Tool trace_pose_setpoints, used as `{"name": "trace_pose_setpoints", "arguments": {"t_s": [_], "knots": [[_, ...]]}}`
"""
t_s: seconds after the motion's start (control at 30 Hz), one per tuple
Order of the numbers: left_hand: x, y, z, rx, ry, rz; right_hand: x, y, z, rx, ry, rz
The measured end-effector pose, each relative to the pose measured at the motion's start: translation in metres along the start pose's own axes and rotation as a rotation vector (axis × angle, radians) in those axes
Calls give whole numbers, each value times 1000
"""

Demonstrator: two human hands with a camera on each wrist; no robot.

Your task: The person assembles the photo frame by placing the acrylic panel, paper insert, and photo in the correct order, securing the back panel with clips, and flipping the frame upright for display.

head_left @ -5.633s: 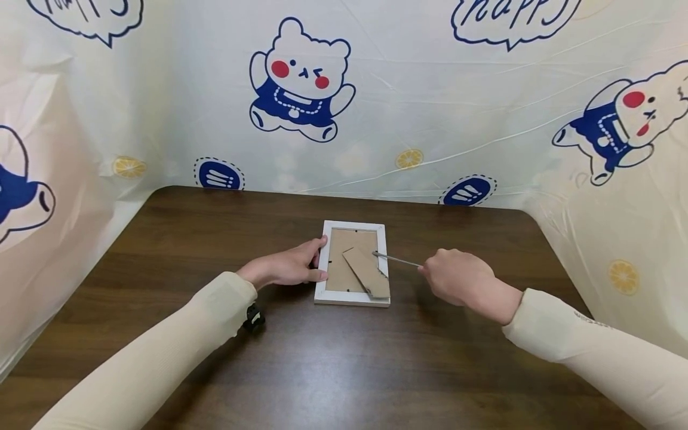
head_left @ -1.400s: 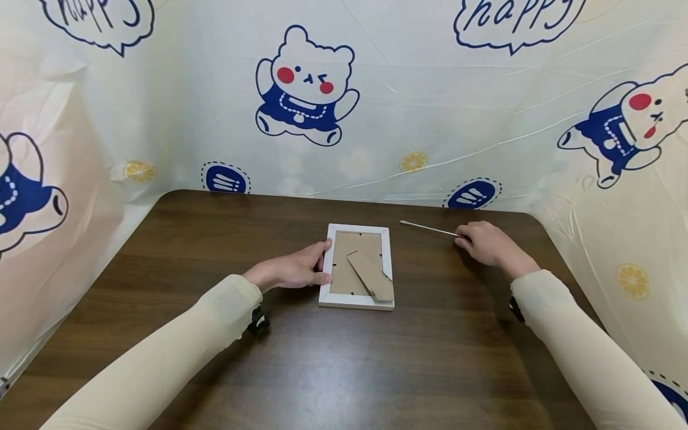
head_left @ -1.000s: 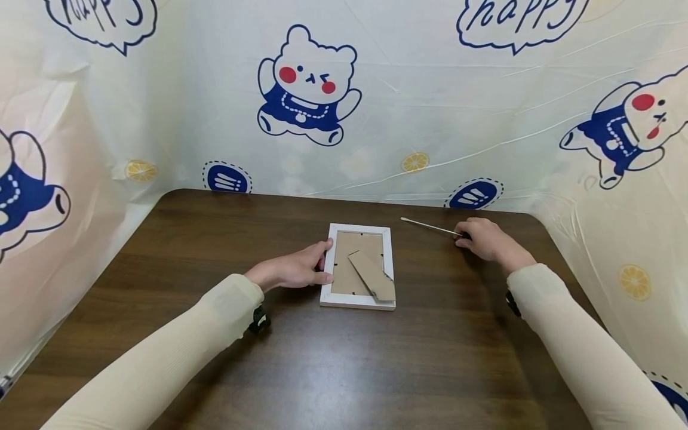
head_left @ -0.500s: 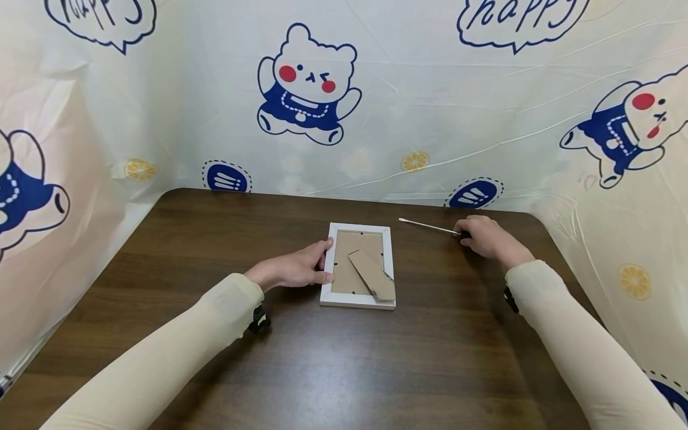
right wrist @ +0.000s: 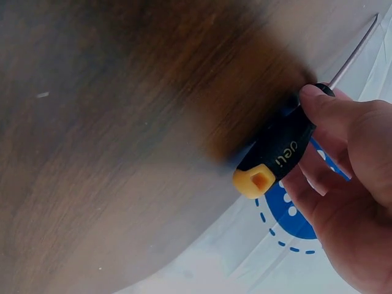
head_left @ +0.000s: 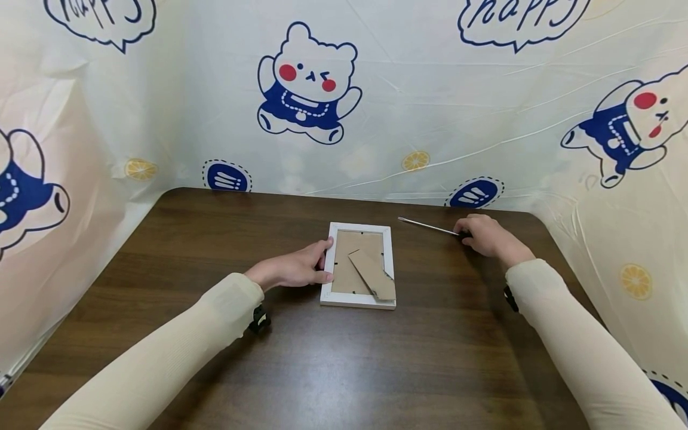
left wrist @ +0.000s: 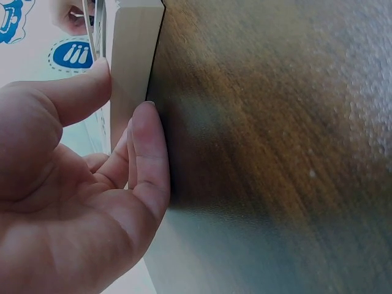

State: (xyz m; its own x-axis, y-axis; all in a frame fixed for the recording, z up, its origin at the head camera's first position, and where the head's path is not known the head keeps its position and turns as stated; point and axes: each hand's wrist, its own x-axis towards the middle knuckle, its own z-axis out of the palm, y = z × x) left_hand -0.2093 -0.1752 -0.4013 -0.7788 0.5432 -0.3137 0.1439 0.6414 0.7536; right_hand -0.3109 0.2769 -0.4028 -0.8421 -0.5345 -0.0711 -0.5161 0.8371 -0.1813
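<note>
A white picture frame [head_left: 358, 301] lies back side up on the table, its brown backing board and slanted cardboard stand [head_left: 371, 276] showing. My left hand [head_left: 290, 269] holds the frame's left edge. The left wrist view shows the thumb on the frame's upper edge and the fingertips low against its side. Off to the right, my right hand [head_left: 486, 239] grips a screwdriver [right wrist: 278, 144] by its black handle with a yellow end. Its thin metal shaft [head_left: 428, 226] points left, behind and right of the frame, at or just over the tabletop.
The dark wood table [head_left: 333, 370] has rounded far corners. A pale printed sheet [head_left: 376, 119] with bears and lemon slices hangs behind it and along both sides.
The screwdriver's tip was at the frame's right edge; my right hand has since carried it away, right and back. Over the last second it has barely shifted. My left hand keeps its hold.
</note>
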Motion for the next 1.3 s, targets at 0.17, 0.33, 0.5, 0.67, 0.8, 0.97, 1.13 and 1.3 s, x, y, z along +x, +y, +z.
{"name": "trace_pose_setpoints", "arguments": {"t_s": [0.17, 0.33, 0.5, 0.67, 0.8, 0.97, 1.13, 1.3], "knots": [[0, 0, 0, -4, -2, -5, -1, 1, 1, 4, 11, -3], [0, 0, 0, -6, -3, 0, -2, 2, 1, 8, 15, -12], [2, -1, 1, 10, -6, 4, -3, 2, -1, 33, -4, -1], [3, -2, 1, 10, -5, -3, -4, 0, -9, 68, 3, 17], [2, -1, 1, 9, -5, 3, -5, -6, -19, 115, 43, 7], [2, -2, 1, 7, -1, -8, -7, -19, -32, 193, 105, 12], [2, -4, 1, 9, 12, -8, -8, -36, -37, 261, 154, 40], [1, -4, 2, 7, 14, 2, -11, -59, -37, 356, 188, 88]]}}
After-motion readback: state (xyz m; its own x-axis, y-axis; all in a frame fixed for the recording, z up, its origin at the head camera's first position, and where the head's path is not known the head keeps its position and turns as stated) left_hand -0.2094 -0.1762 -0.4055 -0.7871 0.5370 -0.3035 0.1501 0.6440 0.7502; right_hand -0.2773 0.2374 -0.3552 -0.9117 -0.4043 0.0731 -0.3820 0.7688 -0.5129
